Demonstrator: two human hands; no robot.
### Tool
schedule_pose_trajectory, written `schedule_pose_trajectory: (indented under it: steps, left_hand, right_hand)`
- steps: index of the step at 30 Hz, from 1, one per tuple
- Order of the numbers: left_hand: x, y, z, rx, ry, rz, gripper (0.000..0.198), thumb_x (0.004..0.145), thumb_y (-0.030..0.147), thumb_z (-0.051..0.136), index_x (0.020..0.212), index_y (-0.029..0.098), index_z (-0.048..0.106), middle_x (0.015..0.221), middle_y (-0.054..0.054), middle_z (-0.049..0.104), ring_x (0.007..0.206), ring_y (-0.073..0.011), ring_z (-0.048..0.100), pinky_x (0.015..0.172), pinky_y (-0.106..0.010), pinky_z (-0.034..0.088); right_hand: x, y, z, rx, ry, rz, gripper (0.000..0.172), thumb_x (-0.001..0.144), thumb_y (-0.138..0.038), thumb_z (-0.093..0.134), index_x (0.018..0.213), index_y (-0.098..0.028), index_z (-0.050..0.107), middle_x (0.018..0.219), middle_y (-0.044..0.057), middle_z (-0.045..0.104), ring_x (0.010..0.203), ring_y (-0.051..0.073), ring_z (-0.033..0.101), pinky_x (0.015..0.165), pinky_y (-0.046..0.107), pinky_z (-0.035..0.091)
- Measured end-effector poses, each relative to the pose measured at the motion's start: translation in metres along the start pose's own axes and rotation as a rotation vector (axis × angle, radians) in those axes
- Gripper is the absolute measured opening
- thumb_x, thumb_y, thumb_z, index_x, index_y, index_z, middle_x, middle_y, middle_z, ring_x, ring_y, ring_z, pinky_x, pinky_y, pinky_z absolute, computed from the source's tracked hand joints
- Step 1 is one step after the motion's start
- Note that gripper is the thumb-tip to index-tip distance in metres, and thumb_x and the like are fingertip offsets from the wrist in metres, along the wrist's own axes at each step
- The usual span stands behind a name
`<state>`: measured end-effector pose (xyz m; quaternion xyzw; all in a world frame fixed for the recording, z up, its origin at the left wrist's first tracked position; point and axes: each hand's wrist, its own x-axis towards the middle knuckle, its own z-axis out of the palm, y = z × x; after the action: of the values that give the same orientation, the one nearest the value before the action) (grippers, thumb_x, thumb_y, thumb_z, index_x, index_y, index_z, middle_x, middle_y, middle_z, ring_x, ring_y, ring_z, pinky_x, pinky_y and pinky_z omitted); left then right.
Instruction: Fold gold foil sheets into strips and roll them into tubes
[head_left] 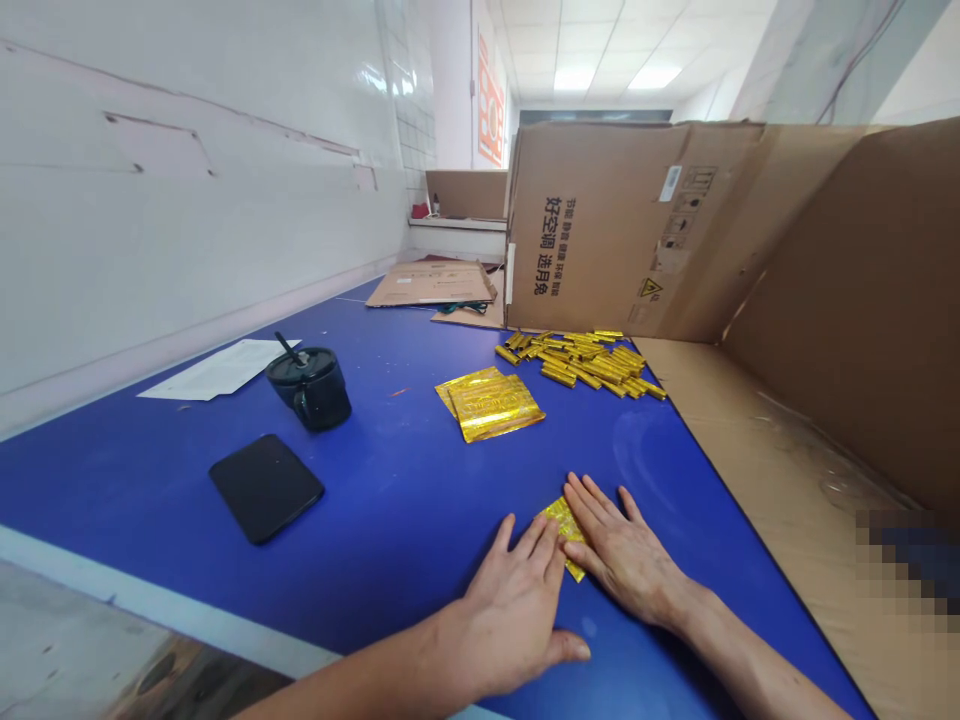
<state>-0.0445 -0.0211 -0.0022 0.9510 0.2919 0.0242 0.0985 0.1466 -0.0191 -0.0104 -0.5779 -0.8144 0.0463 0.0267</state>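
A small gold foil sheet lies on the blue table near the front edge. My left hand rests flat on the table with fingers stretched out, their tips on the foil's left side. My right hand also lies flat with fingers spread, covering the foil's right part. Farther back lies a short stack of flat gold foil sheets. Behind that is a heap of several rolled gold foil sticks.
A black phone and a black mug with a lid and straw sit to the left, a white paper beyond them. Large cardboard panels wall the right side and back. Flattened cardboard lies far back.
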Motion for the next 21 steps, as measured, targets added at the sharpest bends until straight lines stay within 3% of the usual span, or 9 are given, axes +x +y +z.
schedule_pose_trajectory:
  steps: [4,11,16,21]
  left_hand:
    - [0.0,-0.01,-0.005,-0.003,0.011,0.035,0.075,0.076,0.064,0.024,0.13,0.012,0.023,0.135,-0.014,0.026,0.126,-0.025,0.016,0.099,-0.05,0.009]
    - [0.008,-0.033,-0.02,0.038,-0.008,0.078,0.06,0.078,0.059,0.031,0.124,0.021,0.034,0.13,-0.007,0.038,0.123,-0.0258,0.024,0.098,-0.052,0.009]
    - [0.014,-0.023,-0.021,0.084,0.041,0.033,0.063,0.079,0.06,0.025,0.121,0.016,0.039,0.126,-0.01,0.043,0.123,-0.024,0.025,0.099,-0.048,0.006]
    - [0.031,0.007,-0.008,0.032,0.02,0.073,0.094,0.069,0.073,0.018,0.133,0.004,0.008,0.139,-0.017,0.005,0.127,-0.0276,-0.001,0.1,-0.048,0.005]
  right_hand:
    - [-0.01,-0.002,-0.001,-0.017,-0.005,0.053,0.053,0.086,-0.046,0.022,0.132,-0.02,0.023,0.138,0.006,0.02,0.126,0.023,0.016,0.097,0.054,0.016]
    - [-0.023,-0.011,0.006,-0.07,0.07,0.161,0.046,0.086,-0.039,0.027,0.128,-0.02,0.035,0.135,0.007,0.029,0.125,0.027,0.019,0.095,0.055,0.019]
    - [-0.023,-0.015,0.006,-0.091,0.091,0.183,0.045,0.085,-0.035,0.03,0.126,-0.019,0.038,0.134,0.009,0.03,0.124,0.028,0.021,0.094,0.055,0.02]
    - [-0.023,-0.015,0.007,-0.108,0.092,0.175,0.046,0.083,-0.03,0.033,0.128,-0.02,0.035,0.133,0.01,0.031,0.123,0.029,0.022,0.093,0.056,0.021]
